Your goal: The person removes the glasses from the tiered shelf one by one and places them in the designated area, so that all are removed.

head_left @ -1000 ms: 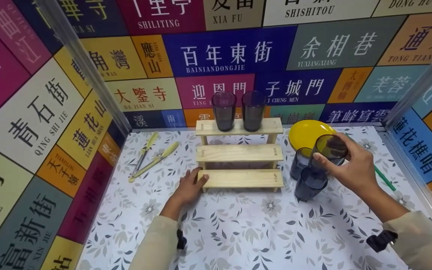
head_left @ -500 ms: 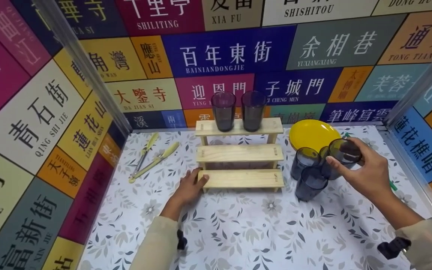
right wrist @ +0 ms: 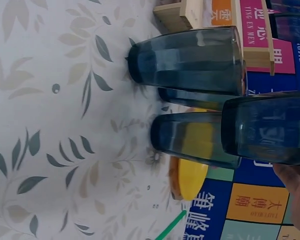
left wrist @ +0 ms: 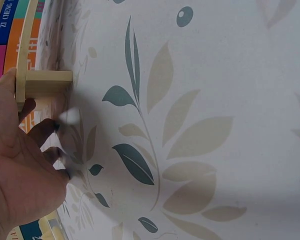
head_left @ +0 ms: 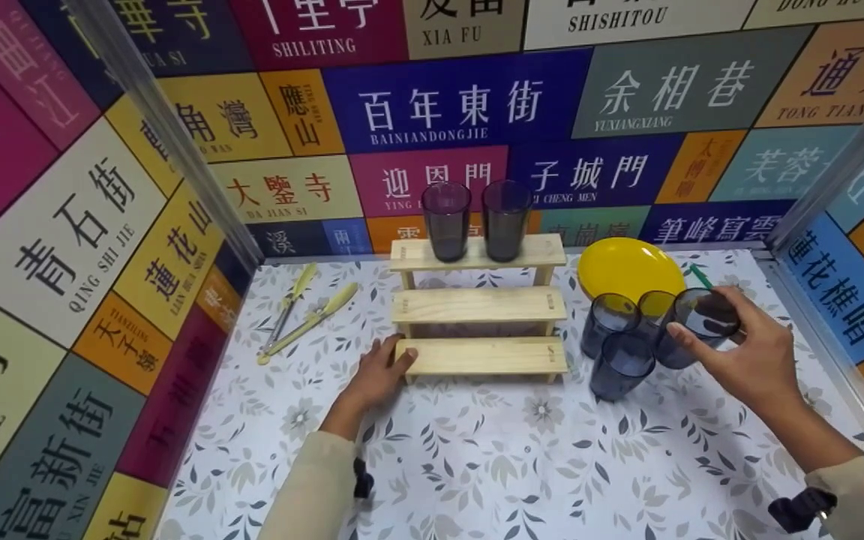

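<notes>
My right hand grips a dark tinted drinking glass near its rim. In the right wrist view, that glass hangs above the table, its base off the cloth. Left of it stand three similar glasses close together: a front one, a left one and a rear one, partly hidden. My left hand holds the left end of the lowest step of a three-step wooden rack, thumb at the step's edge. Two more tumblers, one purplish and one grey, stand upright on the top step.
Behind the glasses lies a yellow plate. A green stick is partly hidden by the right hand. Pale-yellow-handled tongs lie left of the rack. Sign-printed walls enclose the patterned tabletop.
My right hand has carried its glass to the right and toward me, away from the group, uncovering the rear glass. The left hand stays on the rack.
</notes>
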Demonstrator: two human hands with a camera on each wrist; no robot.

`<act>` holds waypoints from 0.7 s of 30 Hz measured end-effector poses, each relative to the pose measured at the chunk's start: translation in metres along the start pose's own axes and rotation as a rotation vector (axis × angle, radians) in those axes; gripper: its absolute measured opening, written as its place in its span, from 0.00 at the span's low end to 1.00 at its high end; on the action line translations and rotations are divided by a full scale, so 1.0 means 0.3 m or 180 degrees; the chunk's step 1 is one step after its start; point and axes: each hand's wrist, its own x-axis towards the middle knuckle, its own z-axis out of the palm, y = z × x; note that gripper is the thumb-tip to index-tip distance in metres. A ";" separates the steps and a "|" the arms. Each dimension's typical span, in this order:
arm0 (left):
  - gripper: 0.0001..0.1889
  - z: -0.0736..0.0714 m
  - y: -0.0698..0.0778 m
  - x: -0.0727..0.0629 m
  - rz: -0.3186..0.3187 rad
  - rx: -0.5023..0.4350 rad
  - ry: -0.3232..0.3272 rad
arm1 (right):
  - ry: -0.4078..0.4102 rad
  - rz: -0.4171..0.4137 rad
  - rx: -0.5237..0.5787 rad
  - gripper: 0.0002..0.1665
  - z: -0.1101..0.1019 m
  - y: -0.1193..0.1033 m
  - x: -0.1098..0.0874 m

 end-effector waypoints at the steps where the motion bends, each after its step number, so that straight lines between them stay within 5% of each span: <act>1: 0.44 -0.001 0.002 -0.001 0.0014 -0.0003 0.0001 | -0.0007 0.0030 -0.0008 0.45 0.003 0.006 -0.009; 8: 0.36 0.000 0.032 -0.023 -0.0081 0.0055 0.0029 | -0.0079 0.0178 -0.0108 0.47 0.034 0.051 -0.077; 21: 0.35 -0.002 0.030 -0.017 -0.0050 0.0099 0.0035 | -0.0236 0.0252 -0.0174 0.48 0.077 0.131 -0.158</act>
